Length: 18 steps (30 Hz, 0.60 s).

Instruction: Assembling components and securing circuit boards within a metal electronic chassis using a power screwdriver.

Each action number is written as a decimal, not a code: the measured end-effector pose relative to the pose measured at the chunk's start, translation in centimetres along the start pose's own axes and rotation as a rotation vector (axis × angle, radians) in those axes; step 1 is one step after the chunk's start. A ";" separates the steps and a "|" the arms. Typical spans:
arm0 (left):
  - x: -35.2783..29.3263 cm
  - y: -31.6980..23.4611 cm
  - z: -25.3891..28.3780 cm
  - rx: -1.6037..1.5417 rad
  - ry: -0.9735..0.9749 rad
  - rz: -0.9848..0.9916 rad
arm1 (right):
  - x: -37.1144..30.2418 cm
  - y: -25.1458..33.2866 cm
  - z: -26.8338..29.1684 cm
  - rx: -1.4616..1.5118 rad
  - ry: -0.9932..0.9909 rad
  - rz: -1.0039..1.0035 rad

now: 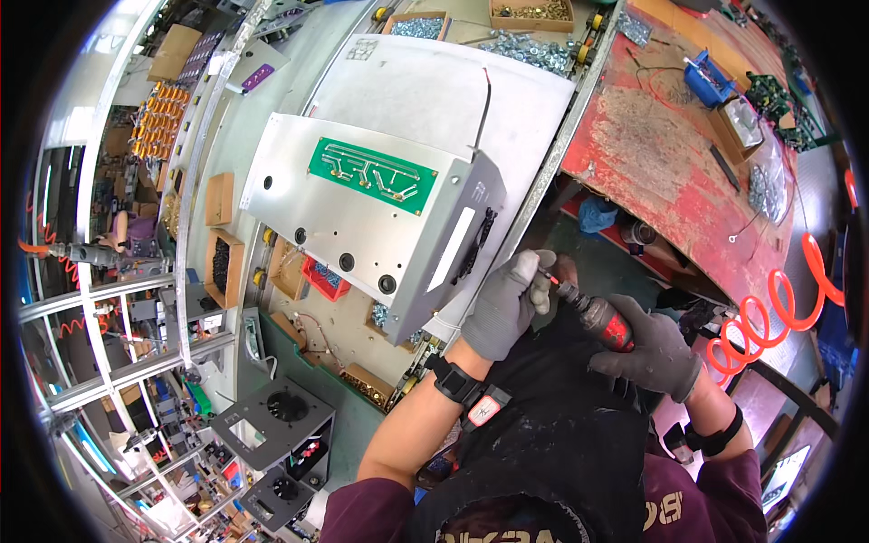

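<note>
My right hand (654, 351), in a grey glove, is wrapped round a black and red power screwdriver (605, 322). The tool's bit points up and left toward my left hand (509, 306), also gloved in grey. There the fingertips are pinched together close to the bit; whatever they hold is too small to make out. Ahead and to the left of my hands is a grey sheet-metal housing (348, 222), lying tilted on a white board (398, 86). On its top face sits a green circuit board (373, 175), and a dark cable (484, 109) rises behind its far right corner.
Below the housing are a red bin (326, 281) of small parts and several cardboard trays of fasteners. Loose hardware (529, 50) lies at the board's far edge. A worn red table (634, 136) stands right, with a blue bin (708, 80). An orange coiled hose (765, 339) hangs far right.
</note>
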State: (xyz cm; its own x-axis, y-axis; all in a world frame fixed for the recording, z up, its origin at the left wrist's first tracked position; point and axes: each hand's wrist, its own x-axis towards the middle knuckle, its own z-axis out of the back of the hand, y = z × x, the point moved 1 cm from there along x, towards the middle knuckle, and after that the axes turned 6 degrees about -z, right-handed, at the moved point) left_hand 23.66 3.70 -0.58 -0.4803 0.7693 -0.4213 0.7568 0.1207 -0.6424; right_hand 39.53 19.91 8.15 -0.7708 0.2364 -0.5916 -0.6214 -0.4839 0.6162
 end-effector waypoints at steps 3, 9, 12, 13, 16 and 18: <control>0.9 0.1 -1.2 -0.229 -0.098 0.026 | 0.5 -1.3 1.3 -0.008 -0.005 0.057; 1.9 0.3 -3.6 -0.121 -0.114 -0.035 | 1.2 -3.1 3.8 0.032 -0.017 0.142; 2.5 0.2 -4.0 0.025 -0.112 -0.078 | 1.6 -3.7 4.9 0.022 0.034 0.125; 2.6 0.0 -4.1 0.061 -0.098 -0.076 | 1.7 -4.0 5.1 0.048 0.033 0.144; 2.9 -0.5 -4.9 0.165 -0.078 -0.055 | 1.8 -4.7 5.9 0.060 0.042 0.163; 3.0 -0.6 -5.2 0.235 -0.070 -0.036 | 2.0 -4.7 6.5 0.045 0.049 0.163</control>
State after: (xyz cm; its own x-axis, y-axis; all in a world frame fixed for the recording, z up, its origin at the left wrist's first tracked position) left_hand 24.02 9.24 1.88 -0.5411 0.7205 -0.4337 0.6189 -0.0080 -0.7854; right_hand 40.05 28.12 7.44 -0.8545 0.1159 -0.5064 -0.4957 -0.4735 0.7281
